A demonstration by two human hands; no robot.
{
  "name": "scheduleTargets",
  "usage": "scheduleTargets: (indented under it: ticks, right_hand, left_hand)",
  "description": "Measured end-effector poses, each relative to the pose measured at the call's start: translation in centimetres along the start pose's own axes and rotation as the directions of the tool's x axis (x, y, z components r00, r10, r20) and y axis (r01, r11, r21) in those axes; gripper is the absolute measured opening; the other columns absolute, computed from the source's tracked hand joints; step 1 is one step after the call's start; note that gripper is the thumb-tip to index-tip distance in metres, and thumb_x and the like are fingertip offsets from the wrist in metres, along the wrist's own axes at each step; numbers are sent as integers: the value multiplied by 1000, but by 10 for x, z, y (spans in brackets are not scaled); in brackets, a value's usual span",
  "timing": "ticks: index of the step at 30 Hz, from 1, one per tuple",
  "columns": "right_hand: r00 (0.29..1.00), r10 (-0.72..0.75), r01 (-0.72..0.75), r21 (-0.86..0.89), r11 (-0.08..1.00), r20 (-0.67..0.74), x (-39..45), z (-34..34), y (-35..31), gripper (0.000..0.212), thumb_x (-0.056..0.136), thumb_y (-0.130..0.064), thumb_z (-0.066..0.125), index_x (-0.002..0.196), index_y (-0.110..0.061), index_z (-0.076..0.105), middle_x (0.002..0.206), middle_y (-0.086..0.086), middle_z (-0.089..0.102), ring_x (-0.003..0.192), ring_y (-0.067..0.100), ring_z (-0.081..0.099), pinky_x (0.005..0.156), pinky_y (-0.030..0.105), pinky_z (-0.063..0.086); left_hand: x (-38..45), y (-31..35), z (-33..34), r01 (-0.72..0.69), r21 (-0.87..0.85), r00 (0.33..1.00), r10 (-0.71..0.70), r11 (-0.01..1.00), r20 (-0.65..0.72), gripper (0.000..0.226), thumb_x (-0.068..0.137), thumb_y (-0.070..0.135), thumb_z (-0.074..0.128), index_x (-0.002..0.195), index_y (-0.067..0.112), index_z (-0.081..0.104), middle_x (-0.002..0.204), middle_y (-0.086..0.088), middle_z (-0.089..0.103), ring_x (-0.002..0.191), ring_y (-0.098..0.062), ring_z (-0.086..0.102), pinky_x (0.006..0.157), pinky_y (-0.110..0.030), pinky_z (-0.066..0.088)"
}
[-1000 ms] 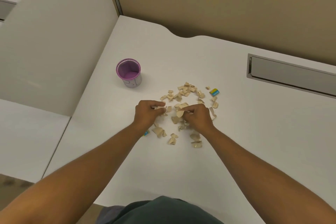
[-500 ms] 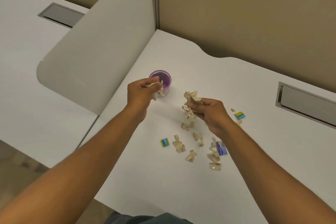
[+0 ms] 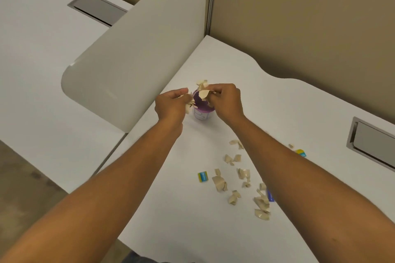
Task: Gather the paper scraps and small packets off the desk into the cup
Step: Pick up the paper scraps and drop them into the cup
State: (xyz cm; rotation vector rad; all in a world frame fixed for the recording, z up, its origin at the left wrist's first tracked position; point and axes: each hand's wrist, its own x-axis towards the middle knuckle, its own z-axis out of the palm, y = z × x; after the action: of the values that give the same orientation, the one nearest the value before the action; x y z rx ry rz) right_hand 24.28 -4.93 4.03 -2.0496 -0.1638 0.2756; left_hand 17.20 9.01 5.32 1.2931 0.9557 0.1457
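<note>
While both hands meet over the cup (image 3: 202, 111), each is pinched shut on a bunch of tan scraps. The left hand (image 3: 171, 107) sits at the cup's 9 o'clock, fingers curled round scraps (image 3: 189, 105) that hang at the rim. The right hand (image 3: 226, 102) sits at its 3 o'clock, fingers closed on a bigger bunch (image 3: 204, 90) held above the purple mouth, some bits sticking up toward 12 o'clock. The cup stands upright on the white desk (image 3: 181, 209), near the divider (image 3: 136, 66) at its 9 o'clock; its white side shows some writing I can't read.

More scraps lie loose on the desk toward the cup's 5 o'clock, between the forearms and under the right one; one large curl (image 3: 219, 183) lies just beside a green-and-blue packet (image 3: 203, 177), at the packet's 3 o'clock. A second such packet (image 3: 301, 152) peeks out beyond the right forearm, and a blue packet (image 3: 270, 195) is partly hidden beneath that arm. A grey hatch (image 3: 372, 145) is set into the desk at 3 o'clock.
</note>
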Motion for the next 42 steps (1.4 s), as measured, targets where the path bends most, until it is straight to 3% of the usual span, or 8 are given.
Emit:
scheduleTargets:
  ticks: [4,11,15,18,28,31,36,42]
  right_hand:
    - [991,-102,115,-167,979,85,-1,1,7,33,82,6,63,95,-19,81,103,-3,77,96,17,71,86,35,61]
    - [985,-81,134,-389,912,149,0,-12,-2,22,78,-6,76,93,-22,76,97,-1,75,89,21,68,80,36,60]
    - [995,-69,89,-332,939,72,-2,-23,-2,19,80,-6,80,93,-19,75,101,-2,74,95,17,67,73,21,51]
    - [995,-61,42,-240,970,-74,-12,-37,2,15,84,-8,80,94,-18,74,97,-4,74,89,13,66,67,10,42]
    - [966,174,-197,-110,974,-194,-110,-84,83,13,89,-9,75,85,-22,74,86,-11,74,78,1,66,60,5,43]
    - [953,222,-248,-111,962,-208,-128,-93,108,15,91,-8,73,86,-23,74,88,-14,73,80,-2,66,64,5,43]
    - [947,133,-221,-296,929,-291,-127,-105,136,14,97,-18,67,111,-17,71,118,0,69,116,23,57,91,25,42]
    - [933,349,-332,-597,730,-93,-111,-85,158,78,96,-69,42,158,-26,25,168,11,15,153,42,12,124,57,17]
  left_hand:
    - [4,-7,-14,-8,-6,999,8,1000,-38,25,81,12,88,105,16,82,101,-2,81,86,-20,77,80,-31,61]
    - [3,-5,-11,-49,38,998,50,998,-26,21,81,10,88,99,19,81,84,6,79,75,-19,73,77,-30,62]
    - [1,-4,-1,-119,128,993,120,985,1,23,81,12,87,104,15,81,89,1,79,71,-18,71,68,-28,57]
    - [3,0,12,-217,259,976,211,941,52,18,81,14,86,94,25,80,97,3,78,90,-23,75,82,-36,62]
    - [12,0,44,-411,503,910,312,760,272,22,94,38,70,92,20,83,98,9,79,102,-14,70,90,-30,56]
    - [9,5,47,-406,524,914,322,749,248,42,99,39,60,60,22,62,59,14,63,70,-16,60,74,-33,47]
    - [-14,5,43,-450,503,893,383,738,237,33,96,38,57,73,18,70,71,8,69,79,-22,67,75,-38,52]
    - [-48,-61,27,-584,538,783,249,607,569,13,95,25,71,104,19,79,94,5,77,86,-13,71,88,-40,61]
